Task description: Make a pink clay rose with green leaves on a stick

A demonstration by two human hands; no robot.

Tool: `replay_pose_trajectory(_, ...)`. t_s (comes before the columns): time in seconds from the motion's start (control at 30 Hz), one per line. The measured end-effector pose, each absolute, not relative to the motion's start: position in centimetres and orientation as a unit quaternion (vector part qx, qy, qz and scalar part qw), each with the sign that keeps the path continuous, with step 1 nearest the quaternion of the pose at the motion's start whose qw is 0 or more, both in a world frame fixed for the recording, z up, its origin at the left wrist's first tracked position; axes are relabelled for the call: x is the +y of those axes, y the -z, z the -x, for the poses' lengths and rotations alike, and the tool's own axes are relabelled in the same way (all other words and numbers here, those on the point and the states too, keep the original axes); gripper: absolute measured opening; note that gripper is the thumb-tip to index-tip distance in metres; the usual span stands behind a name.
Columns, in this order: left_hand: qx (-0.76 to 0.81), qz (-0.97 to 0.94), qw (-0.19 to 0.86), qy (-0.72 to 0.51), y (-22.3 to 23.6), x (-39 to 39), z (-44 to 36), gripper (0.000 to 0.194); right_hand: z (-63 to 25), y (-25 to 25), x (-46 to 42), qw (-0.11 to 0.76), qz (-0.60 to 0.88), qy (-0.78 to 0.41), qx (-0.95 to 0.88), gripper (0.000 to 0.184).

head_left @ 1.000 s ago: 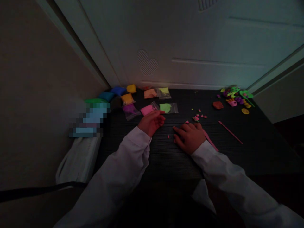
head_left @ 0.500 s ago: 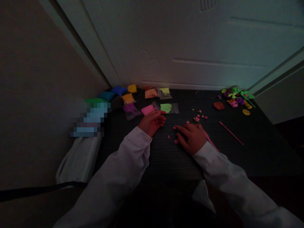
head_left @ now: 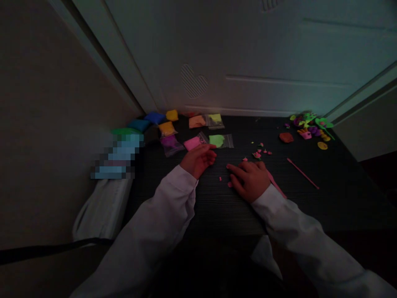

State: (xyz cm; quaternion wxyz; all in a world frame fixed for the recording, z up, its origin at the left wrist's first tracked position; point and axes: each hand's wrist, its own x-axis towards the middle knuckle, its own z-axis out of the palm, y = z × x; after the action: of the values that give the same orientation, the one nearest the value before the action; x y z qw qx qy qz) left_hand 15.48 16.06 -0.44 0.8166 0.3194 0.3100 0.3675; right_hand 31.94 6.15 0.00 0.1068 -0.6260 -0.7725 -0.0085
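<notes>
Along the left edge of the table [head_left: 198, 211], a white box [head_left: 101, 213] is seen, its top partly covered by a blurred-out patch. Toward the far left corner, a green packet [head_left: 122, 131], a teal packet [head_left: 138, 125] and a blue packet [head_left: 155, 118] are lined up, followed by a purple bag [head_left: 170, 144] and an orange bag [head_left: 166, 128]. A pink bag [head_left: 192, 143] is set nearer the middle, with the left hand [head_left: 199, 160] held just in front of it. One finger is stretched out and the others are loosely curled; whether anything is held in them cannot be told. A light green bag [head_left: 216, 141] is placed beyond that finger. At mid-table, a pink disc [head_left: 228, 166] is touched by the index fingertip of the right hand [head_left: 249, 179], whose thumb is kept apart from that finger, near a second disc [head_left: 230, 184]. A pink knife [head_left: 277, 185] is partly hidden by this hand, and small clay flowers [head_left: 257, 155] are scattered beyond it. Farther right, a red lump [head_left: 285, 137] and a pink stick [head_left: 302, 173] are laid out; clay figures [head_left: 307, 125] are heaped near the far right corner.
</notes>
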Motion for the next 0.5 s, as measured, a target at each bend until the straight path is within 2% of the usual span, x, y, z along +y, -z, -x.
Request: replay_pose_trajectory(0.5, 0.297, -0.320, 0.820, -0.371, 0.59, 16.05, -15.43, 0.018, -31.40, -0.33, 6.17, 0.054, 0.633, 0.020, -0.772, 0.040)
